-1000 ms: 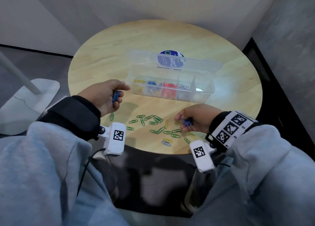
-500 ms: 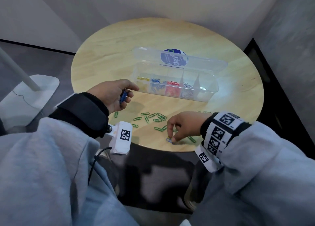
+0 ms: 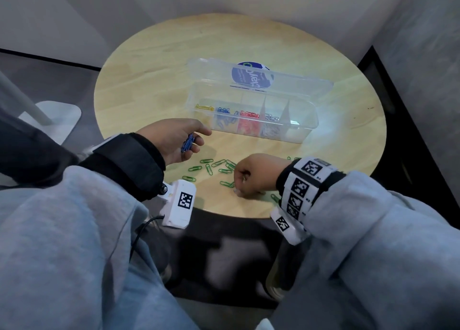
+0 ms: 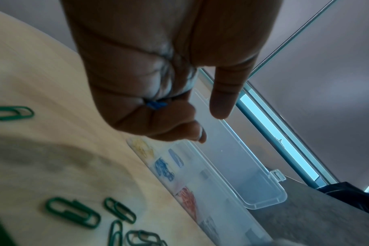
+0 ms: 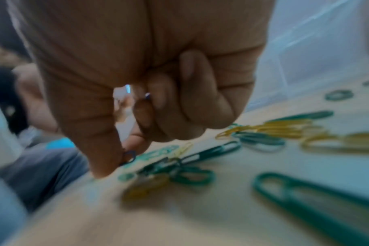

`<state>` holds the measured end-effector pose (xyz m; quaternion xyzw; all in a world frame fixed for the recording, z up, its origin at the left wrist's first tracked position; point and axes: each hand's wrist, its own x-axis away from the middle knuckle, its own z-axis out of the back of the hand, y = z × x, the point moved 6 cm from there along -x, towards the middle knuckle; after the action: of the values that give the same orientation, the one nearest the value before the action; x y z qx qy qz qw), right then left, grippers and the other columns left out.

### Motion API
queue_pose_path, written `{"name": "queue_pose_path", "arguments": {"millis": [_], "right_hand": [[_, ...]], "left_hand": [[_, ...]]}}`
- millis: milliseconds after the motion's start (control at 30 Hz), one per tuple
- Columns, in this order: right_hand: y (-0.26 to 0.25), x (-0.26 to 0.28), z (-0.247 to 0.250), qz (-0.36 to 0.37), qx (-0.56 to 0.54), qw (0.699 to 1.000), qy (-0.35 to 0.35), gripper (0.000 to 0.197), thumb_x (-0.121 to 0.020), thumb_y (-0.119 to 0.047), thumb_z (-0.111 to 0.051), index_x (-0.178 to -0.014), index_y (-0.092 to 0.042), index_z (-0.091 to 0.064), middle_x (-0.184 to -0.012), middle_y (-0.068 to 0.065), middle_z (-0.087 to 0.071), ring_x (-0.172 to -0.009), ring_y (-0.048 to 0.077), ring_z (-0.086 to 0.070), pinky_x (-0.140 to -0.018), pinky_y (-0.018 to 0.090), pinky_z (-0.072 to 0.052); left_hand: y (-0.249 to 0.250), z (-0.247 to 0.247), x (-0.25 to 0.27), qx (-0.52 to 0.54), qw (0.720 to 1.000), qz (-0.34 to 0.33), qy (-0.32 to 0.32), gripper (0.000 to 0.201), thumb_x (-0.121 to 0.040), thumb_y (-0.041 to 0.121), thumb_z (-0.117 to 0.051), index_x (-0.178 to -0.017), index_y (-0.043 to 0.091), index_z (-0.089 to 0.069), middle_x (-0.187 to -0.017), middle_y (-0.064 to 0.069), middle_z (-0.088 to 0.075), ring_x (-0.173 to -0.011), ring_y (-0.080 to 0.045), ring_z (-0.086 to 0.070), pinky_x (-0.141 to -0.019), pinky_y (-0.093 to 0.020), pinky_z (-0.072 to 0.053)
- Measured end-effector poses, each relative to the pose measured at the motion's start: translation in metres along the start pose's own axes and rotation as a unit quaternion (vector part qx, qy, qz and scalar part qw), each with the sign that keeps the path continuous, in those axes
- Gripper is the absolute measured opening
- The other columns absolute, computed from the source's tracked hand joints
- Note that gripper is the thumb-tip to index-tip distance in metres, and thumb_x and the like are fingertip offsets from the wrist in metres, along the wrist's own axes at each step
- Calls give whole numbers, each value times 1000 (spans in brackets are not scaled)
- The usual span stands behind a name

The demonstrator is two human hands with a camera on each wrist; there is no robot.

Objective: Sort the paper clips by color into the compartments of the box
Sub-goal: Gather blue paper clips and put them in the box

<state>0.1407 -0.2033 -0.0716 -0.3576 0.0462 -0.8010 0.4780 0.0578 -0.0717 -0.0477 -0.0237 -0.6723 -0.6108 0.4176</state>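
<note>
A clear compartment box (image 3: 308, 127) stands open mid-table, with yellow, blue (image 3: 224, 113), red (image 3: 249, 115) and silver clips in separate compartments. My left hand (image 3: 174, 140) hovers left of the box and grips a bunch of blue paper clips (image 3: 187, 143); a blue tip (image 4: 156, 105) shows between its curled fingers. My right hand (image 3: 249, 177) is down at the near table edge among loose green clips (image 3: 206, 160), pinching a blue clip (image 5: 128, 157) between thumb and forefinger, with another blue clip tucked under its curled fingers (image 5: 147, 96). Yellow clips (image 5: 284, 128) lie mixed with green ones beside it.
The round wooden table (image 3: 159, 80) stands in a corner between walls. The box lid (image 3: 261, 80) with a blue round label leans back behind the compartments. A white lamp base (image 3: 54, 115) stands on the floor at left. My knees sit under the near edge.
My right hand moved from the middle of the loose pile down to the near edge and pinched a blue clip there. My left hand stayed beside the box, still holding its blue clips.
</note>
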Motion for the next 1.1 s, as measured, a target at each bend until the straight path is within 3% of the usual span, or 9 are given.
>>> {"name": "queue_pose_path", "arguments": {"millis": [67, 167, 300, 367, 467, 567, 733, 1000, 1100], "right_hand": [[7, -2, 10, -21, -84, 996, 13, 11, -80, -19, -68, -72, -22, -61, -61, -12, -54, -57, 5, -47, -54, 19, -38], [21, -2, 22, -60, -235, 970, 6, 16, -82, -14, -66, -70, -17, -57, -57, -2, -47, -49, 11, -38, -45, 21, -33], [37, 5, 42, -67, -469, 880, 42, 24, -88, 4, -48, -68, -10, -45, -63, 7, -49, -43, 10, -40, -34, 15, -31], [49, 10, 55, -63, -542, 834, 84, 27, -89, 6, -45, -68, -11, -41, -65, 8, -50, -42, 9, -43, -35, 14, -34], [70, 18, 69, -65, -619, 768, 150, 24, -90, 7, -44, -73, -9, -47, -67, 9, -50, -40, 8, -48, -38, 13, -40], [74, 19, 63, -77, -674, 723, 127, 16, -91, 4, -42, -87, -4, -55, -65, 8, -51, -40, 9, -51, -41, 14, -47], [52, 9, 40, -78, -673, 735, 26, 27, -95, -5, -33, -88, 1, -58, -77, 14, -55, -65, 19, -58, -56, 23, -57], [34, 1, 26, -92, -655, 750, -25, 32, -95, -8, -29, -93, 1, -60, -80, 14, -55, -72, 21, -58, -61, 24, -56], [27, 1, 29, -78, -667, 740, -29, 37, -91, 1, -22, -87, 2, -59, -79, 15, -54, -71, 22, -56, -61, 24, -56]], "left_hand": [[0, -4, -1, 5, 1000, 0, -6, 10, -90, 19, -54, -88, 12, -60, -68, 0, -47, -54, -9, -42, -36, -10, -35], [1, -8, -4, 27, 999, -2, -17, 13, -92, 19, -53, -85, 11, -59, -71, -2, -49, -55, -10, -47, -40, -11, -42], [3, -15, -9, 83, 996, -5, -39, 25, -97, 28, -45, -87, 9, -59, -78, -8, -54, -64, -14, -56, -48, -15, -52], [5, -20, -10, 105, 993, -5, -51, 30, -97, 32, -42, -87, 9, -59, -81, -10, -56, -72, -17, -58, -53, -16, -54], [11, -27, -10, 138, 987, -7, -78, 36, -97, 38, -40, -89, 9, -60, -86, -11, -59, -80, -20, -61, -62, -20, -56], [17, -35, -10, 165, 981, -12, -97, 42, -97, 43, -37, -95, 7, -60, -90, -11, -60, -84, -20, -61, -67, -23, -57], [21, -55, -10, 150, 982, -16, -115, 45, -97, 45, -34, -94, 7, -59, -88, -10, -60, -83, -19, -59, -81, -28, -49], [15, -65, -14, 142, 981, -2, -134, 45, -97, 46, -34, -97, 9, -60, -91, -9, -59, -80, -16, -61, -80, -28, -48], [13, -62, -17, 143, 982, 3, -120, 38, -96, 42, -39, -93, 10, -60, -88, -8, -58, -78, -15, -60, -77, -27, -48]]}}
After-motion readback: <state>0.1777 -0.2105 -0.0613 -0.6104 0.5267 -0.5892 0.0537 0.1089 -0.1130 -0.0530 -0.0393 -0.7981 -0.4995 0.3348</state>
